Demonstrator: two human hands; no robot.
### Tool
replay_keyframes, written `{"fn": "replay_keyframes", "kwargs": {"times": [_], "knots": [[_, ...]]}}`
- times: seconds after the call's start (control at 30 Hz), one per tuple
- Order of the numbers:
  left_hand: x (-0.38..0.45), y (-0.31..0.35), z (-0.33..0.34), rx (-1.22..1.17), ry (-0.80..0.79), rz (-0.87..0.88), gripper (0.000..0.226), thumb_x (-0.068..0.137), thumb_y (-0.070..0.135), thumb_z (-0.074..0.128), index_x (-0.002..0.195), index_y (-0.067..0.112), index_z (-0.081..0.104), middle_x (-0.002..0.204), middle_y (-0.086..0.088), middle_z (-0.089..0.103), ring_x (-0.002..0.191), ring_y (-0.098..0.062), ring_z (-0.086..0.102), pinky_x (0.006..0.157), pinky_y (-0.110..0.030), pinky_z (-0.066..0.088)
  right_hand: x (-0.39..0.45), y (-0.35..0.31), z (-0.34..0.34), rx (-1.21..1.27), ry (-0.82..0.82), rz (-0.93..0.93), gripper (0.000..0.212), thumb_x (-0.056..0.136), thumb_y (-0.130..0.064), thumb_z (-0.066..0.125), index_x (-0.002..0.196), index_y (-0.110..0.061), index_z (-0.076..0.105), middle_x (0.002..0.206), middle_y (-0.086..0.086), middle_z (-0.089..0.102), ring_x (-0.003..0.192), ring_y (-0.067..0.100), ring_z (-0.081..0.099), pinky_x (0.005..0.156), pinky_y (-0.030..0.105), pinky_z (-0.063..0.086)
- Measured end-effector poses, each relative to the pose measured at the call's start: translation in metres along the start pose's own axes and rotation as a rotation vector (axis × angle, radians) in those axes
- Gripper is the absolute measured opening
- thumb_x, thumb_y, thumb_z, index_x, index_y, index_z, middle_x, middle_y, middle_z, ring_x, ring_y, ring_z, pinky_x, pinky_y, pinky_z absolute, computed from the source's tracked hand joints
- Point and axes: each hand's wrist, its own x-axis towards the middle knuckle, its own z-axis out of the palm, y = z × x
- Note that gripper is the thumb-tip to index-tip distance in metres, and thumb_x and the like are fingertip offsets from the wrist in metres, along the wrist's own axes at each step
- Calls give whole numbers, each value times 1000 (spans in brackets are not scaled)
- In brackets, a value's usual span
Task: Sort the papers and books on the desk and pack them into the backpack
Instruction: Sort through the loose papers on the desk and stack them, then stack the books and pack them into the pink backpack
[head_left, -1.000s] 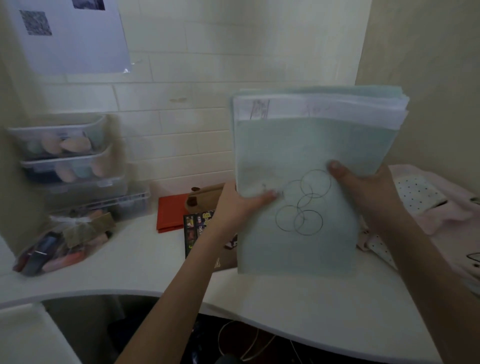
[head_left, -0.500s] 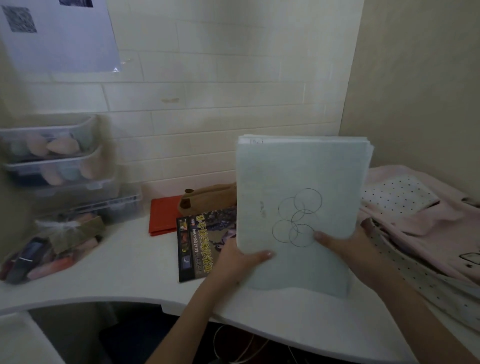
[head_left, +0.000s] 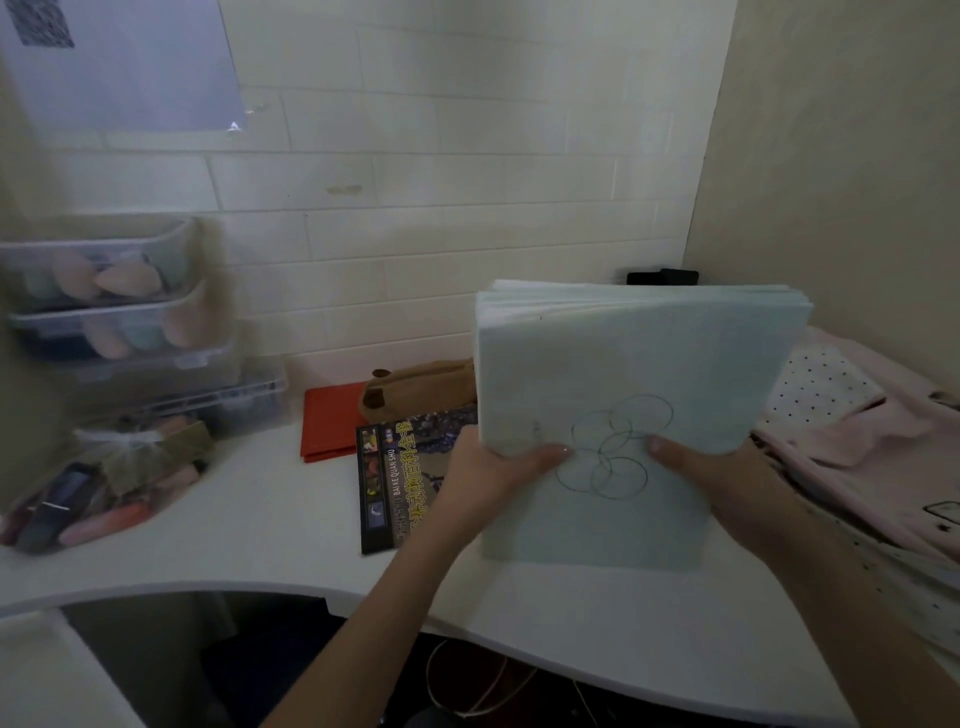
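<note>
Left hand (head_left: 485, 475) and right hand (head_left: 711, 480) gripping paper stack (head_left: 639, 364), stack lowered, bottom edge now on desk (head_left: 260, 525)

Both forearms are bare, no sleeve reaches into view; the left hand (head_left: 485, 475) and right hand (head_left: 727, 483) wear nothing, and the thumbnails are short and unpainted
</note>
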Motion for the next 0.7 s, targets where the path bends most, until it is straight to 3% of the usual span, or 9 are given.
{"fn": "replay_keyframes", "kwargs": {"times": [0.1,0.17,0.27,0.3,0.4,0.47,0.5,0.6,0.7], "knots": [[-9,-25,2,0,7,-66,25,66,4,82,80,22,70,78,10,75,74,-6,71,64,-20,55,-11,17,-2,-30,32,112,94,33,-50,92,116,-17,61,107,-1,72,97,19,69,77,33,58],[-14,-36,-1,29,-7,-74,24,68,4,82,81,22,71,82,9,75,76,-5,71,66,-19,54,-18,30,-4,-104,93,175,92,39,-57,89,119,-23,59,109,-5,71,99,18,68,88,42,54],[-13,-29,7,74,28,-38,20,73,7,79,88,17,71,66,19,70,64,7,66,57,-11,50,-15,28,0,-252,210,160,38,69,-41,79,101,-27,64,96,-15,68,91,9,66,90,39,51],[-12,-25,10,103,52,-30,20,74,11,79,90,19,69,66,21,68,62,10,64,55,-9,49,-13,23,3,-298,230,131,22,78,-29,73,97,-27,62,91,-18,65,86,7,64,86,36,51],[-6,-21,10,208,-7,-55,22,77,25,76,96,26,65,84,16,69,71,8,64,58,-10,50,-12,13,2,-361,257,102,16,86,-15,66,93,-27,58,84,-19,57,73,0,57,66,21,50],[-8,-26,1,391,-9,-108,16,81,36,71,78,23,63,79,5,69,64,-3,62,55,-17,49,-18,18,-6,-395,220,170,14,85,-14,67,90,-25,61,83,-11,65,65,2,60,51,10,47],[-9,-31,-6,541,71,-97,29,83,42,67,67,20,57,70,3,64,59,-9,59,53,-23,46,-24,24,-14,-413,185,241,11,84,-15,69,91,-22,64,82,-9,68,61,5,64,47,9,46],[-12,-47,-39,982,477,54,33,83,47,63,81,15,56,85,-1,60,82,-22,57,66,-32,43,-39,37,-30,-536,108,376,26,77,-18,76,100,-21,65,91,-7,72,66,0,67,53,12,48],[-6,-66,-71,1061,527,-103,76,72,42,76,125,0,41,127,-24,43,117,-41,40,94,-51,39,-40,41,-30,-686,168,368,65,70,-17,82,125,-17,48,109,-2,62,90,12,62,74,26,48]]}}
